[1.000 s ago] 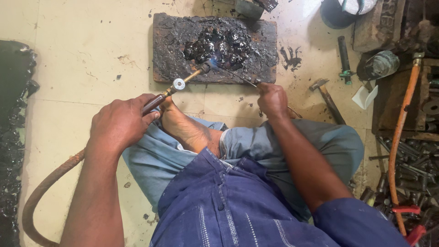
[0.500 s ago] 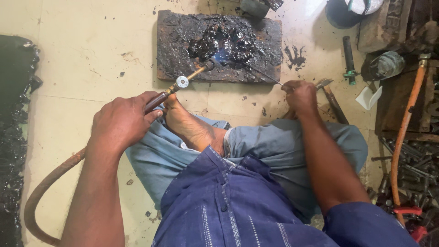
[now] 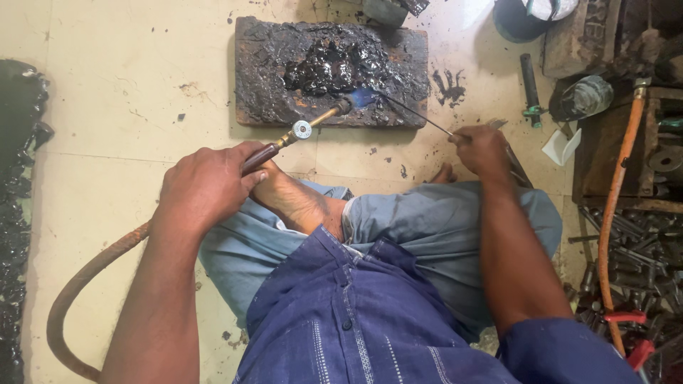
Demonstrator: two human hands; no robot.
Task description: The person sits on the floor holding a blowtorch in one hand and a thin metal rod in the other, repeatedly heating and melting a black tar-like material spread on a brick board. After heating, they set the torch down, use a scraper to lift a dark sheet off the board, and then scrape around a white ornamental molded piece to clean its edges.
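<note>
My left hand [image 3: 206,188] grips the dark handle of a gas torch [image 3: 302,130]. Its brass nozzle points up and right, and a small blue flame [image 3: 363,97] burns at the tip over a blackened slab [image 3: 263,71] on the floor. A lump of glossy black material [image 3: 331,65] sits on the middle of that slab. My right hand [image 3: 482,148] pinches a thin metal rod [image 3: 413,114] whose far end reaches into the flame. I sit cross-legged, with a bare foot [image 3: 295,203] under the torch handle.
A brown hose [image 3: 78,284] curls from the torch down to the left. A dark mass [image 3: 18,178] lines the left edge. To the right lie a hammer [image 3: 509,153], a black tool [image 3: 530,82], a bottle [image 3: 590,96], an orange hose [image 3: 615,206] and several scrap metal parts [image 3: 633,249].
My right hand moved rightward away from the slab, and now holds the thin rod with its tip at the flame. The torch stays in my left hand, aimed at the slab.
</note>
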